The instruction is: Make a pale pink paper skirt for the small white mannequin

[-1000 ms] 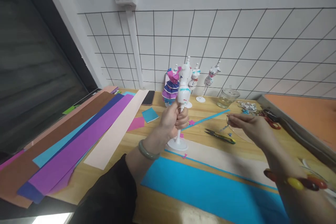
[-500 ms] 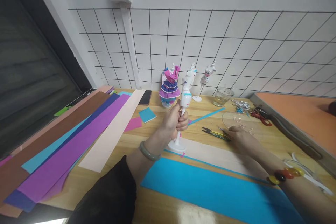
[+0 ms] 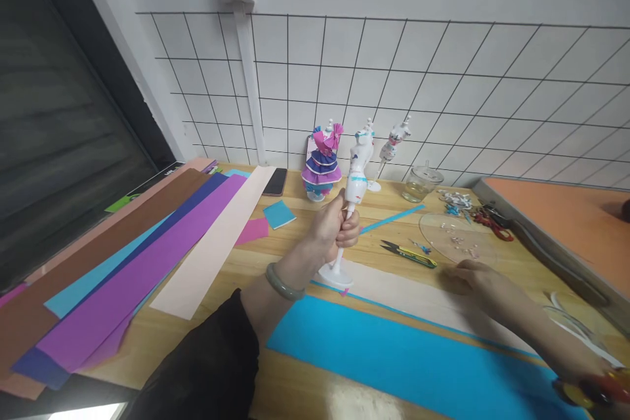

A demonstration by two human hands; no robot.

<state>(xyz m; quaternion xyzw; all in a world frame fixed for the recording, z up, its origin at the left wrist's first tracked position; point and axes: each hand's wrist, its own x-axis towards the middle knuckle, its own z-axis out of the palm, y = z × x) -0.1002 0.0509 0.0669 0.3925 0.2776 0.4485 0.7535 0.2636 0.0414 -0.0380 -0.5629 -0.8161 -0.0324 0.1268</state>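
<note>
- At the centre of the head view, a small white dress form (image 3: 357, 190) leans slightly towards one o'clock above the wooden worktop (image 3: 295, 400); I cannot tell whether its base touches down. The left hand (image 3: 332, 228) has its fingers wrapped round the stem.
- At four o'clock from the form, the right hand (image 3: 472, 275) hangs low beside a round clear plate (image 3: 430, 230), its fingers curled; whether they hold anything cannot be told.
- Progress, as far as it shows: the form wears a narrow blue band (image 3: 359, 178) and small coloured marks, while a form in tiered ruffles (image 3: 321, 167) stands finished-looking at nine o'clock. A broad blue sheet (image 3: 408, 354) lies flat at five o'clock, apparently unused.
- Compared with half a second ago, the right hand has left the black-and-yellow snips (image 3: 408, 254), uncovering a small blue piece (image 3: 424, 249) beside them; the left hand's grip is unchanged.
</note>
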